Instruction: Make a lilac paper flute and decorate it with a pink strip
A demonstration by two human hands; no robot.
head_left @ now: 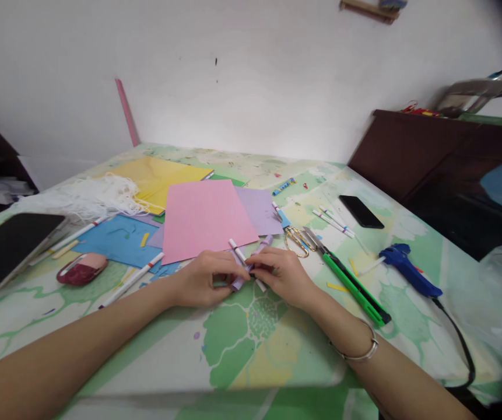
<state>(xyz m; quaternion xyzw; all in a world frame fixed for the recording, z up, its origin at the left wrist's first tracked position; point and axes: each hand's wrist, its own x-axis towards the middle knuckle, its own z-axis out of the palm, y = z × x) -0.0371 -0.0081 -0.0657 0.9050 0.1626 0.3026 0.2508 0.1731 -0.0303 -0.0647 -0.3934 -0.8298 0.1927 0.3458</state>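
Note:
My left hand (210,279) and my right hand (280,273) meet low over the table, both closed in pinches. Between their fingertips is a rolled piece of purple paper (262,244), slanting up to the right. A thin white stick (237,249) crosses it, slanting the other way, and its lower end shows below my right fingers. Where the two cross, my fingertips hide the contact. Just beyond the hands lies a pink sheet (207,216), partly over a purple sheet (262,210).
Right of the hands lie gold-handled scissors (298,240), a green cutter (355,289), a blue glue gun (410,271) with its cable, and a black phone (361,211). On the left are white string (88,195), blue paper (117,238), a marker (132,281) and a tablet-like device (12,248).

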